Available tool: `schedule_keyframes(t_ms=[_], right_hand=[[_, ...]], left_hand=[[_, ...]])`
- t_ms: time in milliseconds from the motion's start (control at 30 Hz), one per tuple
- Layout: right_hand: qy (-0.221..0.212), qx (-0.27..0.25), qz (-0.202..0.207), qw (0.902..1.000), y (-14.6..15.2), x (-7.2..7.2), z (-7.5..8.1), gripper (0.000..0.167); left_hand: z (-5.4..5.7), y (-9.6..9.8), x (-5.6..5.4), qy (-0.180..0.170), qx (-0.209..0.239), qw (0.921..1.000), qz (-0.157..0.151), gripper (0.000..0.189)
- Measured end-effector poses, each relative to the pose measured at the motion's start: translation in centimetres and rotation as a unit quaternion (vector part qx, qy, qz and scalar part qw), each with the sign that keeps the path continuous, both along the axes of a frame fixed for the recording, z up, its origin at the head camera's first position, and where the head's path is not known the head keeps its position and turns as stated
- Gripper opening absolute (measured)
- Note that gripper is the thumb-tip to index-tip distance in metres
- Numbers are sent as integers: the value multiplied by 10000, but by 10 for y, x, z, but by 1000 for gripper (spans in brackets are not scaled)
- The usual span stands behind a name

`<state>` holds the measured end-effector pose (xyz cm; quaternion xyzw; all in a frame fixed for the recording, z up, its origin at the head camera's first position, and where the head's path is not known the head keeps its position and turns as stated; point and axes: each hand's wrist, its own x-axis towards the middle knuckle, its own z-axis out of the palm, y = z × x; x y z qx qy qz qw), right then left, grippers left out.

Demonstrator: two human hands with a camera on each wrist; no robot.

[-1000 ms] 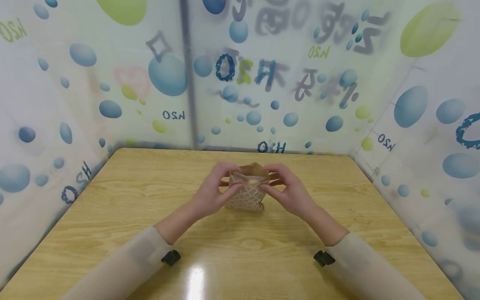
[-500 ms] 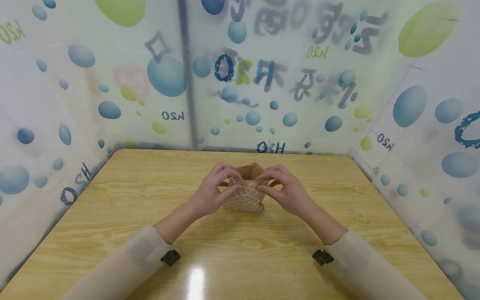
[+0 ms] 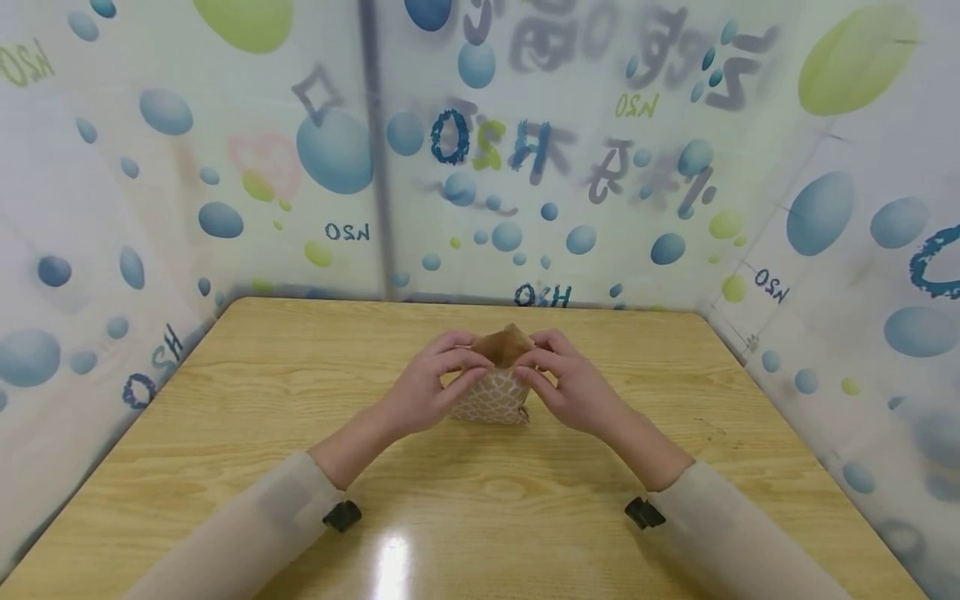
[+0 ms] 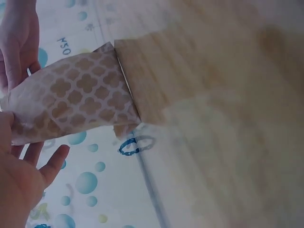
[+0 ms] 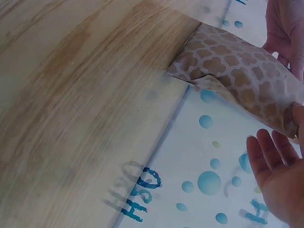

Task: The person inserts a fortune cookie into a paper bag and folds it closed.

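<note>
A small brown paper bag (image 3: 491, 400) with a white lattice pattern stands on the table, its mouth facing up and its plain brown inner back wall showing. My left hand (image 3: 422, 390) pinches the left side of the rim between thumb and fingers. On the other side, my right hand (image 3: 576, 390) pinches the rim the same way. In the left wrist view the patterned face of the bag (image 4: 78, 92) is broad, with its base against the wood. A crumpled lower corner of the bag (image 5: 209, 81) shows in the right wrist view. What lies inside is hidden.
The wooden table (image 3: 480, 517) spreads around the bag on all sides. Behind it and at both sides stand white walls (image 3: 645, 275) printed with blue and green dots and lettering. A black strap end (image 3: 342, 516) sits at each sleeve cuff.
The fingers of both hands have shifted at the rim. The front edge, earlier creased inward, now lies lower under my fingertips, and more of the brown inside shows. The bag has stayed in place.
</note>
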<state>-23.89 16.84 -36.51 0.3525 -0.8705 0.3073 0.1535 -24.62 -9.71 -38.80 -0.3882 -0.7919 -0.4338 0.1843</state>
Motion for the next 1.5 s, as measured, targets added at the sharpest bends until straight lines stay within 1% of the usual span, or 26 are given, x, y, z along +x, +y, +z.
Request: schedule_keyframes(t_ms=[33, 67, 133, 167, 200, 233, 267, 300, 367, 433, 500, 633, 767, 867, 900, 933, 1000, 1100, 1167, 1267, 1367, 1433, 1500], right_hand=[[-79, -81, 25, 9999, 0, 0, -1, 9], [-211, -194, 8, 9996, 0, 0, -2, 17], [-722, -599, -43, 9956, 0, 0, -4, 42], [-1034, -830, -95, 9911, 0, -1, -5, 52], [-1344, -1039, -170, 9853, 0, -1, -6, 59], [-1616, -1199, -228, 9793, 1, -2, -8, 62], [-1886, -1340, -303, 9724, 0, -2, -9, 61], [-2121, -1461, -346, 9657, 0, -2, -10, 53], [-2355, -1548, -400, 9586, 0, -3, -10, 33], [-2395, -1595, -449, 9566, -1, -4, -11, 21], [-2351, -1703, -528, 9555, -1, -4, -10, 17], [-2167, -1852, -619, 9565, -1, -5, -11, 15], [-2026, -1926, -522, 9587, -2, -5, -11, 12], [-1983, -1934, -400, 9600, -3, -4, -12, 12], [-2020, -1928, -394, 9594, -3, -4, -12, 13], [-2085, -1923, -367, 9582, -3, -4, -13, 14], [-2214, -1899, -360, 9558, -3, -5, -14, 14], [-2354, -1787, -512, 9540, -1, -6, -13, 14], [-2312, -1679, -589, 9565, 0, -6, -12, 13], [-2184, -1509, -676, 9618, 2, -5, -12, 12], [-2049, -1404, -562, 9670, 4, -5, -12, 9], [-2039, -1391, -473, 9679, 5, -5, -12, 9], [-2095, -1412, -406, 9667, 5, -5, -12, 14]], left_hand=[[0, 1, 0, -116, 119, 9999, -22, 12], [-1, 2, 1, -255, 242, 9994, -28, 13], [-2, 3, 2, -615, 525, 9967, -37, 13], [-2, 4, 3, -809, 654, 9946, -8, 14], [-2, 5, 3, -981, 764, 9922, 18, 16], [-2, 6, 4, -1139, 874, 9896, 16, 21], [-1, 7, 4, -1267, 972, 9872, 8, 28], [-1, 8, 4, -1396, 1060, 9845, 9, 35], [1, 9, 5, -1596, 1204, 9798, 35, 44], [1, 9, 4, -1795, 1387, 9739, 76, 51], [2, 9, 3, -2017, 1591, 9664, 75, 51], [3, 8, 0, -2500, 1980, 9478, -28, 49], [6, 9, -1, -2954, 2167, 9304, -140, 44], [7, 11, -1, -3195, 2270, 9197, -216, 44], [7, 11, -1, -3246, 2287, 9175, -225, 44], [7, 11, -1, -3283, 2262, 9168, -227, 45], [5, 10, -1, -3322, 2080, 9199, -96, 42], [3, 9, 0, -3361, 1797, 9245, 93, 28], [2, 8, 0, -3380, 1677, 9259, 171, 18], [2, 9, 1, -3388, 1710, 9251, 119, 13], [2, 9, 0, -3358, 1766, 9252, -9, 11], [0, 9, -1, -3308, 1776, 9268, -93, 11], [0, 8, -2, -3283, 1736, 9284, -132, 11]])
